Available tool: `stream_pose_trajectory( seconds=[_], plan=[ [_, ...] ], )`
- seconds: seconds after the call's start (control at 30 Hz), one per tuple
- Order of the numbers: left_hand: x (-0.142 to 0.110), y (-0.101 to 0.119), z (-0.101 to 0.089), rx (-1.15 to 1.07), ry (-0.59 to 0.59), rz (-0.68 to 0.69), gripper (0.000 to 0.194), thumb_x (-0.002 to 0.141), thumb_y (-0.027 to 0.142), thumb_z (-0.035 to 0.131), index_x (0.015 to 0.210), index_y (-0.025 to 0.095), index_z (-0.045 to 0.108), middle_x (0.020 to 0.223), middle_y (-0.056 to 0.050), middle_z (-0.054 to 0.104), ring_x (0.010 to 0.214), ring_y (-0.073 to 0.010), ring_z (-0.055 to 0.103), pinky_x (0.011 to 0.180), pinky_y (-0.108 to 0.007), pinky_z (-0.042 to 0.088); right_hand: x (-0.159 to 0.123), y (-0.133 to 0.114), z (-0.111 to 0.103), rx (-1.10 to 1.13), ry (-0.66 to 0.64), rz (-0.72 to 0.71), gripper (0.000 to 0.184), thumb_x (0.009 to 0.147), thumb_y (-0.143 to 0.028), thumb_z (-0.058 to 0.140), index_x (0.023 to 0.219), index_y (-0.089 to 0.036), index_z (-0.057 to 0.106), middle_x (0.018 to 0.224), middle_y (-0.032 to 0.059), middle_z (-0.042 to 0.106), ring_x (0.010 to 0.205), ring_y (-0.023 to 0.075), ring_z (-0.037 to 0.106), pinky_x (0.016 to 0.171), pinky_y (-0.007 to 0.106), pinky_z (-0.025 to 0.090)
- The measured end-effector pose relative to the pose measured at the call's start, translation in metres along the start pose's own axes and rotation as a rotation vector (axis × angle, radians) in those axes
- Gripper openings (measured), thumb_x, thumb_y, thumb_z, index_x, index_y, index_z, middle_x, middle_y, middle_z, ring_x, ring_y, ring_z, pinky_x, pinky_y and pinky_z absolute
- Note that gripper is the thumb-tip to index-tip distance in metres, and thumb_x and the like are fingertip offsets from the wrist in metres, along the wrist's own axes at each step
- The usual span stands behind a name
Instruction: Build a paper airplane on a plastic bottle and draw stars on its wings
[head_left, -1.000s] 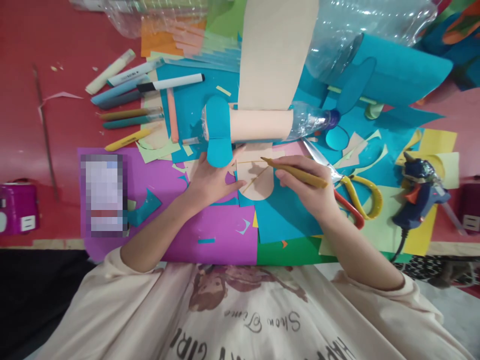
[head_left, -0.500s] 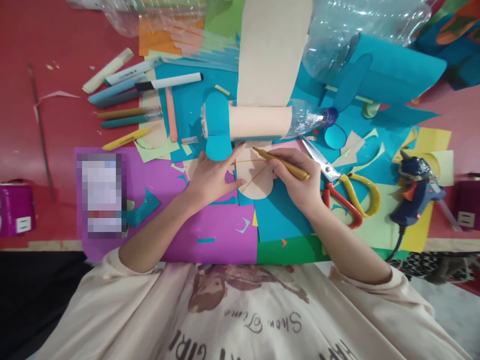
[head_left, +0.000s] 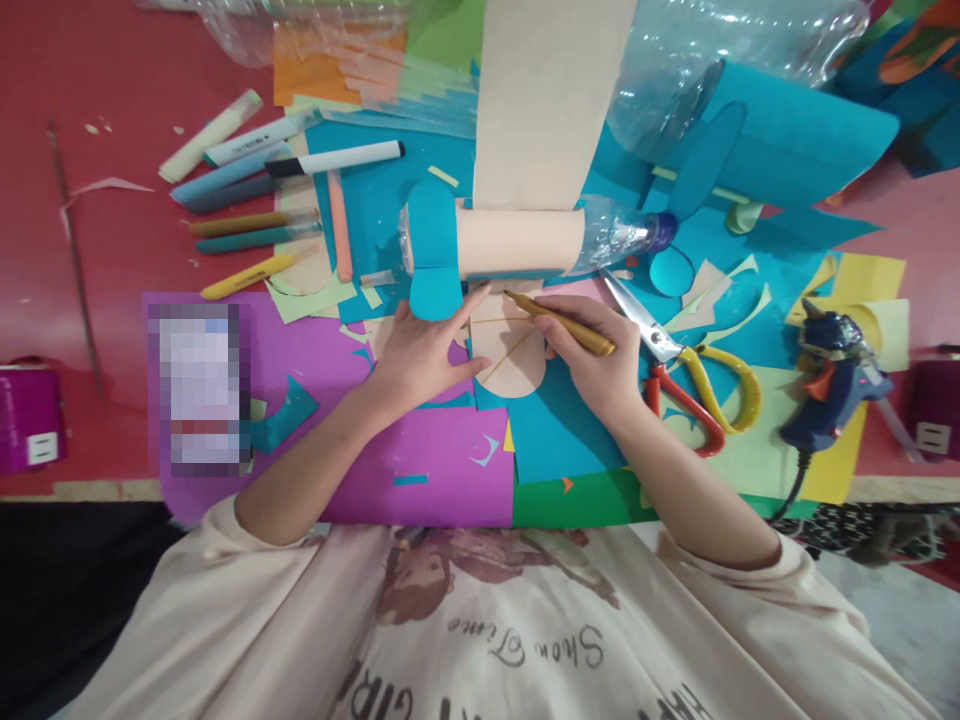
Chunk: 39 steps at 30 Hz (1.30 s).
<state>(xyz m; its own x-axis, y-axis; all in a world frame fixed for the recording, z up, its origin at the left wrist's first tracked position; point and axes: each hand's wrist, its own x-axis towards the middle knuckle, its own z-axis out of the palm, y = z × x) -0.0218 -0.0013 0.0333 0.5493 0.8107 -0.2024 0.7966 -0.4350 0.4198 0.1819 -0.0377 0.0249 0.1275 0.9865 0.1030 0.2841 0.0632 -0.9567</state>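
My right hand is closed round a mustard-yellow marker, whose tip rests on a rounded beige paper piece marked with yellow lines. My left hand lies flat with fingers spread, pressing the left edge of that piece. Just beyond both hands lies a clear plastic bottle wrapped in beige paper, with a teal paper strip across it and a long beige sheet rising from it.
Scissors with red and yellow handles lie right of my right hand, a blue glue gun farther right. Several markers lie at the upper left. Purple, teal and green paper sheets cover the red table.
My right hand moved the marker up and left from the middle of the beige piece to its top edge. The left hand stayed pressed in place.
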Motion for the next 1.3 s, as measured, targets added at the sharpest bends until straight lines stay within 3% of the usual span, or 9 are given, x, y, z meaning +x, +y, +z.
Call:
stream_pose_trajectory(
  seconds=[0.1,0.3,0.6,1.03,1.3],
  plan=[
    [-0.0008,-0.0005,0.0007,-0.008,0.003,-0.002,0.070,0.088,0.039,0.064,0.150,0.024,0.035,0.105,-0.007,0.066,0.106,-0.0275,0.061,0.099,-0.043,0.042,-0.0004,-0.0007,-0.0003,-0.010,-0.015,0.010,0.013,0.084,-0.028,0.068,0.094,-0.021,0.074,0.091,0.0043,0.076,0.071,0.0166,0.071,0.056,0.027,0.059],
    [-0.0027,0.0005,0.0015,-0.021,0.028,-0.007,0.071,0.087,0.038,0.064,0.150,0.025,0.034,0.113,-0.008,0.064,0.105,-0.0272,0.061,0.101,-0.045,0.043,-0.0012,-0.0016,-0.0023,-0.031,-0.058,0.019,0.011,0.083,-0.025,0.067,0.090,-0.020,0.074,0.088,0.0032,0.076,0.073,0.0165,0.071,0.069,0.031,0.061],
    [-0.0013,-0.0003,0.0011,-0.034,0.029,-0.004,0.073,0.086,0.036,0.066,0.151,0.023,0.035,0.108,-0.007,0.063,0.099,-0.0247,0.061,0.101,-0.044,0.043,-0.0028,-0.0063,-0.0048,-0.052,-0.104,0.045,0.011,0.082,-0.025,0.066,0.085,-0.019,0.075,0.083,0.0030,0.076,0.071,0.0168,0.071,0.067,0.030,0.059],
    [0.0016,0.0025,-0.0028,0.002,-0.056,-0.027,0.076,0.087,0.037,0.064,0.153,0.022,0.029,0.099,-0.006,0.063,0.098,-0.0274,0.059,0.085,-0.036,0.042,-0.0061,-0.0047,-0.0060,-0.041,-0.138,0.077,0.017,0.082,-0.034,0.067,0.076,-0.019,0.071,0.071,0.0022,0.073,0.061,0.0160,0.068,0.054,0.025,0.052],
    [0.0005,-0.0010,0.0028,0.023,0.018,0.007,0.061,0.093,0.030,0.048,0.152,0.023,0.033,0.108,-0.009,0.063,0.098,-0.0264,0.058,0.087,-0.038,0.041,-0.0070,-0.0074,-0.0073,-0.046,-0.168,-0.009,0.018,0.083,-0.032,0.066,0.073,-0.018,0.071,0.069,0.0020,0.073,0.058,0.0141,0.066,0.053,0.024,0.050]
  ],
)
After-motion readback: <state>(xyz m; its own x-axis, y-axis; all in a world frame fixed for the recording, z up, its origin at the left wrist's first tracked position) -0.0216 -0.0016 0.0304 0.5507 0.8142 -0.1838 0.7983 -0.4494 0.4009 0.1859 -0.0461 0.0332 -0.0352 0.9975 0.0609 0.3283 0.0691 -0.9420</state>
